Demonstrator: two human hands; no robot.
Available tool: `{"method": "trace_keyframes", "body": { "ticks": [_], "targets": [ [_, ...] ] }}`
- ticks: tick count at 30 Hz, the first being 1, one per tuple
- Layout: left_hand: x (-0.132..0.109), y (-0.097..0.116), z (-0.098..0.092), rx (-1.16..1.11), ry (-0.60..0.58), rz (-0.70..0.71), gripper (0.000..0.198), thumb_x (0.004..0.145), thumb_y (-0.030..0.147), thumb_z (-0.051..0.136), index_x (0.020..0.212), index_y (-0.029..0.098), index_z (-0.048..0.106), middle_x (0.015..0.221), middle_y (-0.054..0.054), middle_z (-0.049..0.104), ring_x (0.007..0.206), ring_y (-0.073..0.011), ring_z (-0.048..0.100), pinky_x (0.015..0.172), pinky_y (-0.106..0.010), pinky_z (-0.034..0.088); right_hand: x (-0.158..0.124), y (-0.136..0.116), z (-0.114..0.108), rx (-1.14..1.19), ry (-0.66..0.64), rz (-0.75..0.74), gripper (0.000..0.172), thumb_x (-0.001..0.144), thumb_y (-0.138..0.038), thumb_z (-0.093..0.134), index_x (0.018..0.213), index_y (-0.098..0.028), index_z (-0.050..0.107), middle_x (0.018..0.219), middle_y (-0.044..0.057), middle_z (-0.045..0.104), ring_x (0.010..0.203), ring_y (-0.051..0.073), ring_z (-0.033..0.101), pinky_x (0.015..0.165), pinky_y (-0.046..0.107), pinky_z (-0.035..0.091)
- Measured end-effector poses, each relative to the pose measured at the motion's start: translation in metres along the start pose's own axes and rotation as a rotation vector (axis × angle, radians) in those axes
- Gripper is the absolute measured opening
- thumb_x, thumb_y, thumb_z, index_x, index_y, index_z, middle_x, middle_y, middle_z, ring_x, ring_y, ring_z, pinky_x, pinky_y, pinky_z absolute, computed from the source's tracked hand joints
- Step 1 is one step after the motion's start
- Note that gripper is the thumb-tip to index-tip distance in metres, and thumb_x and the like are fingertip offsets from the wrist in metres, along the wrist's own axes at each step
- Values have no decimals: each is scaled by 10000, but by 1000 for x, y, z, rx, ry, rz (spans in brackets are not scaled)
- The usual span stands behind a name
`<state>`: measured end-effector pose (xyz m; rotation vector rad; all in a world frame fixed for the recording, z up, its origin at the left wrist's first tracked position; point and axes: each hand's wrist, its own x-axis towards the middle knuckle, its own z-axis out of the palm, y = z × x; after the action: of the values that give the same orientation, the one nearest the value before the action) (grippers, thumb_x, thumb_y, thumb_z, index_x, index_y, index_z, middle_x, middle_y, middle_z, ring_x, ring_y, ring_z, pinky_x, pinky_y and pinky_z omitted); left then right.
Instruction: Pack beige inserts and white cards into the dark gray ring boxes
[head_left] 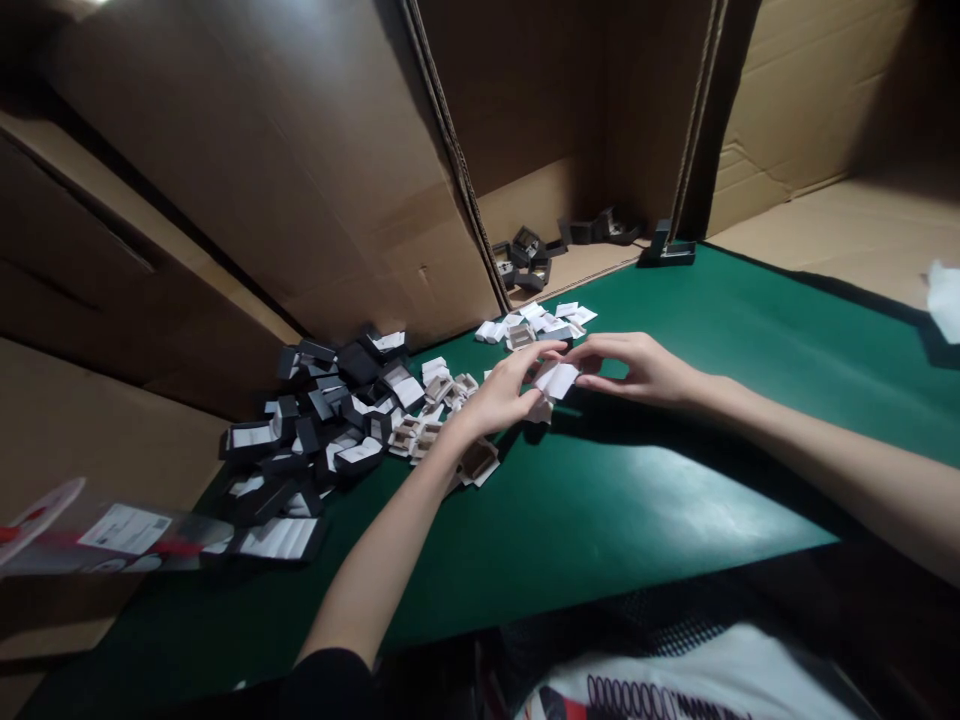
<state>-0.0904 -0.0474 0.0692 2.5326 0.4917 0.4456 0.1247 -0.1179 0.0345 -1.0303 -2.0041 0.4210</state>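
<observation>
Between my two hands is a small folded white paper insert (557, 380), held just above the green table. My left hand (504, 392) grips its left side with bent fingers, thumb toward me. From the right, my right hand (637, 366) pinches the other edge between thumb and fingertips. Close beyond the hands lies a loose group of white paper inserts (574, 314). Left of my left hand are several small open trays with brown insides (427, 438). Farther left sits a heap of small black boxes (358, 365), many with white linings showing.
Cardboard walls (300, 150) stand along the back and left. A cardboard compartment behind holds several black boxes with fittings (534, 272). One open black box (673, 252) stands at the table's (585, 560) back edge. A labelled clear plastic container (127, 530) is at far left.
</observation>
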Motion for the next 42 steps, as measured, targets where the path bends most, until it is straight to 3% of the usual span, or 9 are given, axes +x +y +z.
{"method": "trace_keyframes", "body": {
  "ticks": [9, 15, 19, 22, 26, 30, 33, 38, 42],
  "targets": [
    [2, 1, 3, 0, 24, 42, 601, 748, 16, 454, 1310, 223, 402, 1282, -76, 545, 1166, -212, 527, 955, -343, 455, 0, -1, 1, 69, 28, 21, 328, 832, -460, 575, 1025, -198, 617, 850, 57, 669, 742, 183, 611, 719, 299, 482],
    [2, 2, 6, -44, 40, 57, 686, 774, 57, 507, 1391, 251, 279, 1312, -100, 491, 1042, -193, 573, 825, -305, 512, -1, 2, 4, 90, 39, 41, 299, 831, -439, 579, 996, -191, 614, 856, 60, 678, 710, 173, 607, 685, 298, 489],
    [-2, -2, -3, 94, 9, -64, 594, 814, 166, 563, 1364, 234, 350, 1231, -96, 540, 978, -208, 584, 785, -323, 505, -1, 14, -7, 61, 260, 124, 278, 793, -431, 630, 934, -195, 592, 767, 40, 656, 653, 168, 586, 591, 285, 465],
    [-5, -4, -9, 194, -163, -162, 451, 827, 341, 604, 1248, 214, 506, 1212, -92, 549, 1030, -239, 566, 817, -333, 480, -3, 28, -20, -80, 438, 246, 265, 781, -427, 640, 911, -204, 579, 671, 23, 627, 572, 163, 551, 521, 285, 419],
    [-7, -2, -9, 320, -322, -253, 565, 762, 457, 661, 1252, 211, 523, 1163, -87, 551, 1067, -271, 537, 804, -324, 457, -9, 51, -33, -415, 349, 363, 164, 760, -326, 652, 851, -203, 593, 648, 48, 627, 548, 184, 539, 503, 302, 362],
    [-6, -1, -5, 367, -307, -214, 451, 815, 356, 606, 1231, 200, 527, 1162, -82, 566, 1051, -243, 550, 797, -309, 460, -13, 67, -32, -551, 180, 427, 126, 739, -308, 653, 840, -235, 631, 679, 35, 649, 534, 185, 540, 462, 278, 310],
    [-5, -2, -4, 375, -233, -194, 294, 861, 236, 504, 1139, 167, 570, 1141, -85, 607, 1017, -218, 576, 804, -305, 467, -13, 64, -29, -540, 152, 389, 182, 744, -314, 637, 914, -249, 647, 664, 21, 647, 530, 181, 545, 457, 271, 309],
    [-4, -4, -4, 430, -131, -233, 175, 851, 179, 460, 880, 166, 632, 930, -62, 663, 821, -206, 617, 683, -296, 468, -5, 34, -24, -465, 252, 218, 190, 801, -313, 583, 967, -230, 625, 727, 33, 631, 579, 173, 535, 513, 289, 372],
    [-3, -3, -3, 386, -41, -152, 207, 898, 201, 424, 900, 168, 628, 923, -62, 670, 828, -198, 624, 705, -292, 467, 0, 11, -10, -259, 240, 17, 134, 864, -312, 526, 880, -213, 614, 733, 36, 595, 608, 152, 526, 571, 286, 422]
  ]
}}
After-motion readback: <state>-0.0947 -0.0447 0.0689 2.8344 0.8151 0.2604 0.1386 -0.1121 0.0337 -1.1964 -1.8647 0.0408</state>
